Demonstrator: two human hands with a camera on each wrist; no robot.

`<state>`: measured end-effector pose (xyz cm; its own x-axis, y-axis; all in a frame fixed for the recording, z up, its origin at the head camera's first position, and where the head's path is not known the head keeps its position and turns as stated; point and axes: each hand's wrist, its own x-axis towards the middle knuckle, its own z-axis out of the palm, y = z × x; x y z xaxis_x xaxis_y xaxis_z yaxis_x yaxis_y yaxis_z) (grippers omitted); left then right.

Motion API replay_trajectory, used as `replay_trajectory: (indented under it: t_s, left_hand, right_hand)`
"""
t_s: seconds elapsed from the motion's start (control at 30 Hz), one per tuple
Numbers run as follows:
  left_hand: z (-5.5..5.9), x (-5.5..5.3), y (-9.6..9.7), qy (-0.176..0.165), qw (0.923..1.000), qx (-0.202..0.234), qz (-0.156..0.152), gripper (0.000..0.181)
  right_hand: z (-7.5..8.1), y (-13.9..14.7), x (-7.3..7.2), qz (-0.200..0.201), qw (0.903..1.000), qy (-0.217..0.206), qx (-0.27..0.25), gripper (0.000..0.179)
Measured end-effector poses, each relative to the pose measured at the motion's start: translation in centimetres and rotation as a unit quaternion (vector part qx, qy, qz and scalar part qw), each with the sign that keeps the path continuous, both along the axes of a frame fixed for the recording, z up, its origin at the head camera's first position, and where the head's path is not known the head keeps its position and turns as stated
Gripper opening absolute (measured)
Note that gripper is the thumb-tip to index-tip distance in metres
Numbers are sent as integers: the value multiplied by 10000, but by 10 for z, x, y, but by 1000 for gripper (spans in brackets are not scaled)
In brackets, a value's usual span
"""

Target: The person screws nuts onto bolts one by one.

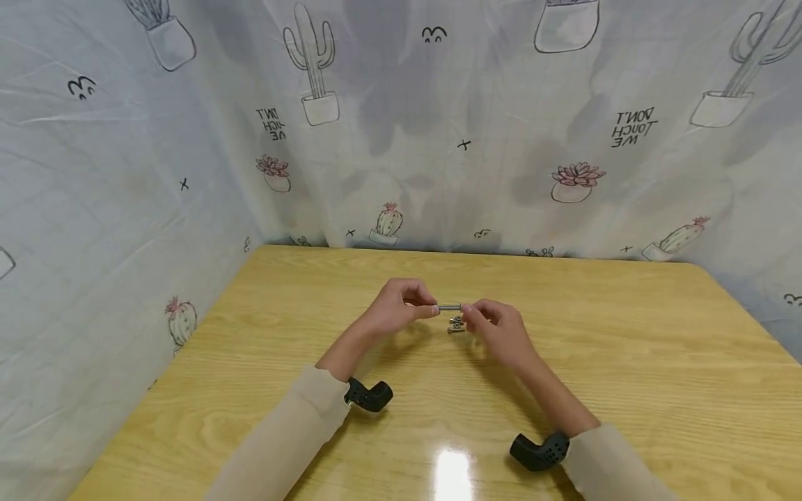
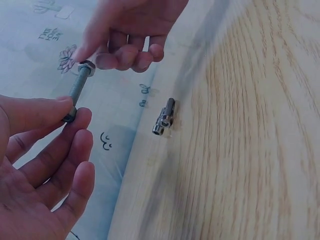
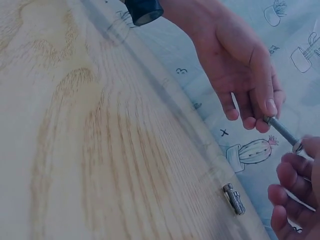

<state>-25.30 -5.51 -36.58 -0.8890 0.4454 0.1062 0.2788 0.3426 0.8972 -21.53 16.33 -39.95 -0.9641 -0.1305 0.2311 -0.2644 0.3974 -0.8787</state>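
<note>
We count two hands and, between them, one bolt (image 1: 449, 307) with one nut (image 2: 87, 68) at its end. The left hand (image 1: 401, 306) has a narrow grip: thumb and finger pinch the head of the bolt. The right hand (image 1: 501, 332) has also a narrow grip, and it pinches the nut. The bolt stays raised, almost level, above the worktop (image 1: 595, 299). On the wood near the right fingers lies one small cluster of fasteners (image 2: 167, 117); we see at least two pieces, but we cannot count them exactly. We count two black wrist devices (image 1: 370, 396), one at each arm. The back edge of the worktop meets the patterned cloth (image 1: 407, 139). Between hands and this edge there is some room, and broader room to both sides.
</note>
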Motion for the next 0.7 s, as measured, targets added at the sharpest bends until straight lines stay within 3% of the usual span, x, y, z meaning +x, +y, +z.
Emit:
replay_trajectory:
  t_s: [0.1,0.3,0.43,0.53,0.7]
  left_hand:
    - [1,0,1,-31,10000,3,17,5]
    - [0,-1,2,-62,10000,44,-6,5]
    - [-1,-2,2,-96,9999,34,33,5]
    - [-1,-2,3,-113,9999,2,26,6]
    - [1,-3,6,-154,9998,88,-7,6]
  right_hand:
    - [0,1,-1,-77,9999,-29,-105,34]
    - [-1,4,0,389,9981,331,-350,27]
    - [-2,4,-2,319,9982,482,-162,27]
    - [-2,5,-2,166,9990,411,-19,24]
    - [2,5,-2,166,9995,184,-203,25]
